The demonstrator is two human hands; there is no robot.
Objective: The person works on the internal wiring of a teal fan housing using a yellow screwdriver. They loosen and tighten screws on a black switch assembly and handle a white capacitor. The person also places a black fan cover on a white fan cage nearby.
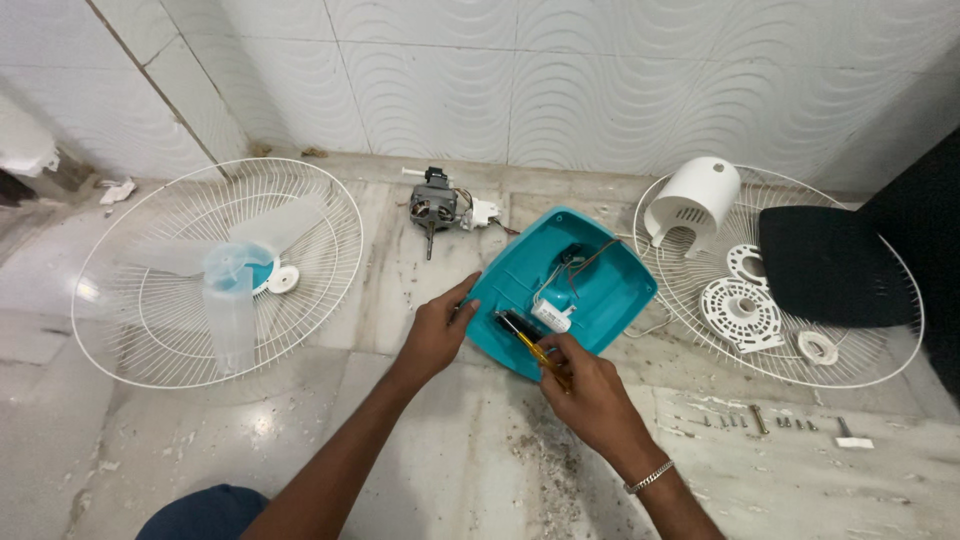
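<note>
Left grille: a white wire fan guard lies flat on the stone floor, well out to the left of both hands.
Right grille: a second white wire guard lies flat well to the right of the hands, with a black cushion-like slab over its far side.
Blade: a translucent fan blade with a blue hub rests inside the left grille, far from either grip.
Base: the teal fan base, turned hollow side up, sits just beyond the fingers of both hands; wires and a small white block lie inside it.
Motor cover: a white domed housing stands on the right grille, beyond and right of the right hand.
Motor: the bare motor with its shaft lies on the floor beyond the left hand, near the wall.
White discs: round white plastic parts lie on the right grille, right of the screwdriver grip.
Left hand: the left hand rests on the near-left edge of the base, fingers spread along the rim, pinching nothing.
Right hand: the right hand has its fingers pressed around a yellow-handled screwdriver, whose tip points into the near corner of the base.
Screws: small screws and bolts lie in a loose row on the floor, right of the right wrist.
</note>
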